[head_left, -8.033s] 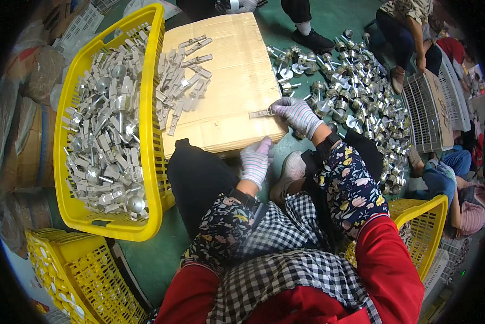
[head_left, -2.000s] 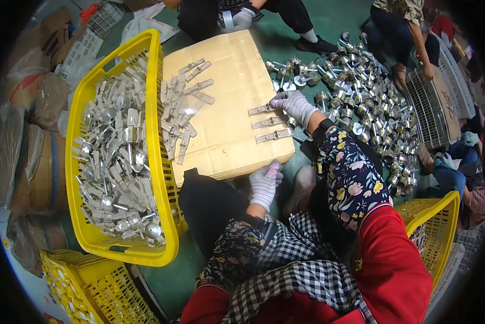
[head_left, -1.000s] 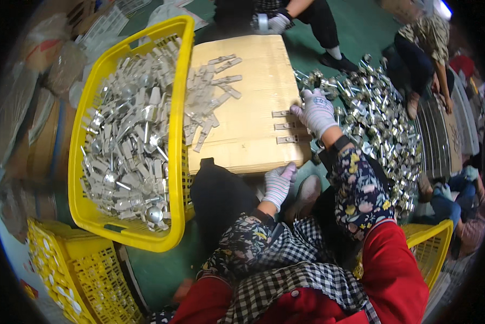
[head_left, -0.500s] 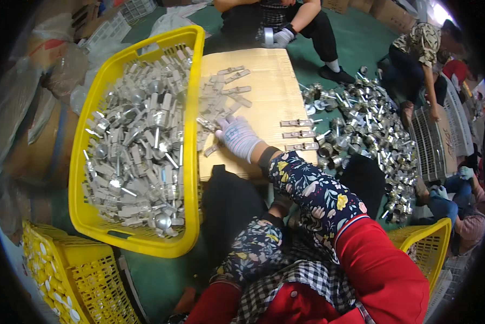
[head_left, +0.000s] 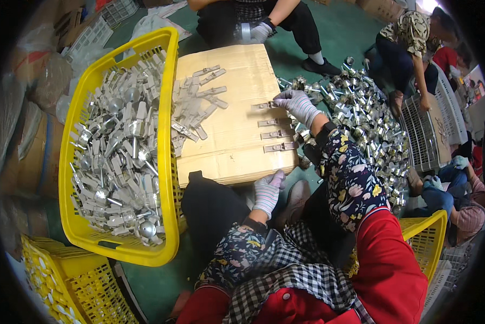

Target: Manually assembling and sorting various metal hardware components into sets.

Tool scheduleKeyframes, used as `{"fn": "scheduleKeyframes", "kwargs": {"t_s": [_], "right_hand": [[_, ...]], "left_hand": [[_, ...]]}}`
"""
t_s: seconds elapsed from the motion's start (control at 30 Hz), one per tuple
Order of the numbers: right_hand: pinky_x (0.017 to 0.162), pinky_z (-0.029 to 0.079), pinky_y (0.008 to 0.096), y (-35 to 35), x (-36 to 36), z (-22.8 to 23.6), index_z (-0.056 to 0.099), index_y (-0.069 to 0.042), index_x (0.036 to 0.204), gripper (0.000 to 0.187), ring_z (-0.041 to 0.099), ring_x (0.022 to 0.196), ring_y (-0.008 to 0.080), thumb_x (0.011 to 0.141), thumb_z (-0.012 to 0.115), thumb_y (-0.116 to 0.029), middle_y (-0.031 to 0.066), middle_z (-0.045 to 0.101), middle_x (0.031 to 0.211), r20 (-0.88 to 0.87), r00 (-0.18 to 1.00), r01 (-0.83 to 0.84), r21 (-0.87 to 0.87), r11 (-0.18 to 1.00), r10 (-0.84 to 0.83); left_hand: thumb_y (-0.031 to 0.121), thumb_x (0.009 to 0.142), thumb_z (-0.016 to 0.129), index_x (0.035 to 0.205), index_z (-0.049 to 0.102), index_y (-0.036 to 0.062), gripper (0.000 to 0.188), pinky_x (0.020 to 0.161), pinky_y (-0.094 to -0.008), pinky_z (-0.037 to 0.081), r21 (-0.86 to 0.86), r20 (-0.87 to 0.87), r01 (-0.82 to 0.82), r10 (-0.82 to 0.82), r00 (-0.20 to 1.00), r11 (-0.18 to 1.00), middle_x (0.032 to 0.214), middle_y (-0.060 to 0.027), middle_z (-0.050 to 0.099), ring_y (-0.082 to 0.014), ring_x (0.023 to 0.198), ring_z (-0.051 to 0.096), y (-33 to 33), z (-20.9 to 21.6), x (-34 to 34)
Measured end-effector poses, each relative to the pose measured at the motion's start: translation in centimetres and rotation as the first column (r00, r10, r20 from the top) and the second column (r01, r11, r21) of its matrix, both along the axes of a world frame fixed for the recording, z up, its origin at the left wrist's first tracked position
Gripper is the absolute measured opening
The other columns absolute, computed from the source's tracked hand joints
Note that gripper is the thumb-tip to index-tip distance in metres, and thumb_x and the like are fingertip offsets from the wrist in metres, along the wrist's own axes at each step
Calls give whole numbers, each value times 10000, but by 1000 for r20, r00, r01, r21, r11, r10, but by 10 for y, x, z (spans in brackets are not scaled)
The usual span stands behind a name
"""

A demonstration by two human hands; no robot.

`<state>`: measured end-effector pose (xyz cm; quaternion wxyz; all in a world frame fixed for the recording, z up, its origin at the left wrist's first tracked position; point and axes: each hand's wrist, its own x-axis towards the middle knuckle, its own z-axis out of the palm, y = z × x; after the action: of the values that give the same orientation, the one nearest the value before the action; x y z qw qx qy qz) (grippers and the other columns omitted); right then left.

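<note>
Both my hands wear pale gloves with striped backs. My right hand [head_left: 299,106] is above the right edge of a cardboard-coloured board [head_left: 237,141], its thumb and fingers pinching the end of a flat metal clip [head_left: 264,106]. Below that clip, several similar metal clips [head_left: 279,134] lie in a column, roughly parallel. My left hand [head_left: 268,193] is at the board's near edge with its fingers curled together; whatever it may hold is hidden. A loose pile of grey clips [head_left: 191,110] spreads over the board's left side.
A yellow basket [head_left: 172,162] full of grey clips and metal parts stands left of the board. Shiny metal cups with stems [head_left: 356,119] cover the floor at right. Another yellow basket [head_left: 99,286] is at lower left. A co-worker's gloved hand [head_left: 260,32] holds a roll beyond the board.
My right hand has moved from the clip pile to the board's right side, where another clip now lies at the top of the column. My left hand has come up to the near edge.
</note>
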<state>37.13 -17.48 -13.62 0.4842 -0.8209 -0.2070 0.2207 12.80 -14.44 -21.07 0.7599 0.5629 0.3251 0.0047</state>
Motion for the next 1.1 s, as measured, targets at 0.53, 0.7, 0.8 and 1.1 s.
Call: {"fn": "scheduleKeyframes", "kwargs": {"t_s": [0.53,0.7,0.8,1.1], "right_hand": [[652,475,289,-10,19,-42,666,12,887,292,584,679,180,699,659,-212,105,641,763,-140,989,50,-19,999,-52],[655,472,286,-11,18,-41,665,18,874,294,577,670,173,695,675,-215,97,639,745,-185,980,72,-46,996,-79],[696,478,303,-11,18,-38,658,1,878,303,609,736,216,700,671,-243,126,652,807,-141,988,47,-109,993,-62],[843,430,399,12,-23,15,531,-88,1088,455,536,1016,261,744,629,-369,144,552,1047,584,795,303,-616,727,163]], "left_hand": [[332,825,632,795,654,17,318,514,-205,430,-28,-70,-30,28,997,999,619,-22,592,-79,530,524,-1,11,0],[337,822,635,800,664,18,321,531,-207,445,-47,-68,-26,23,997,999,626,-17,596,-74,544,532,-2,13,1],[333,826,630,802,666,22,314,530,-209,448,-39,-84,-8,5,996,999,630,-20,600,-75,546,536,-2,12,1],[312,831,626,790,656,10,305,522,-223,433,-63,-10,-36,35,999,997,609,-32,591,-90,532,521,-2,1,1]]}}
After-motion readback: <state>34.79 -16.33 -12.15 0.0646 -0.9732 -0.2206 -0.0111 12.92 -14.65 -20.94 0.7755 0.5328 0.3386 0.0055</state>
